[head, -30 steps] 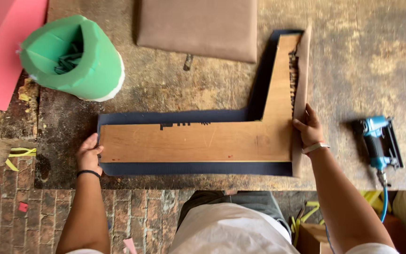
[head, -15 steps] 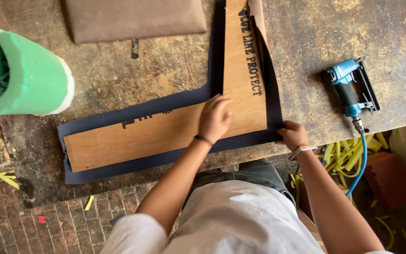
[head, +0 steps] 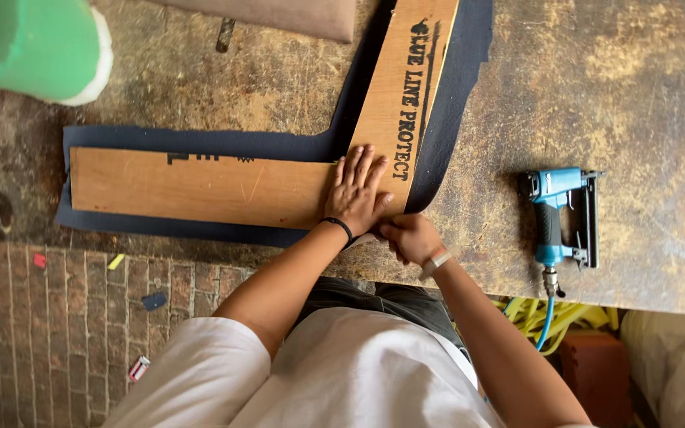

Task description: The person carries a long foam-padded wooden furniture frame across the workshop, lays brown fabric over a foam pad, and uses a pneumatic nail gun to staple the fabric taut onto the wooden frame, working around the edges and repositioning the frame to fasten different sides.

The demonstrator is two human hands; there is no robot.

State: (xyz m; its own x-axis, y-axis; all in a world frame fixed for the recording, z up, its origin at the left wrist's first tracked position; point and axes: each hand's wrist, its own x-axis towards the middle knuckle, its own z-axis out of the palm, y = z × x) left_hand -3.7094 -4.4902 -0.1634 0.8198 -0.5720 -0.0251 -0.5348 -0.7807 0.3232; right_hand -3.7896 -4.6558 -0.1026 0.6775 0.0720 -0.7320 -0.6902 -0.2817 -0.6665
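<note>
Two bare hands work at the near corner of an L-shaped wooden board [head: 223, 186] lying flat on dark blue fabric [head: 453, 103] spread over a worn, stained table [head: 636, 95]. Left hand [head: 360, 192], wearing a black wristband, lies open and flat, fingers spread, pressing on the board's corner. Right hand [head: 407, 236] is curled just beside it, pinching the fabric's edge at the table's near rim. Well to the right lies a blue staple gun [head: 560, 215] with a blue hose. A green foam roll [head: 33, 43] sits at far left.
</note>
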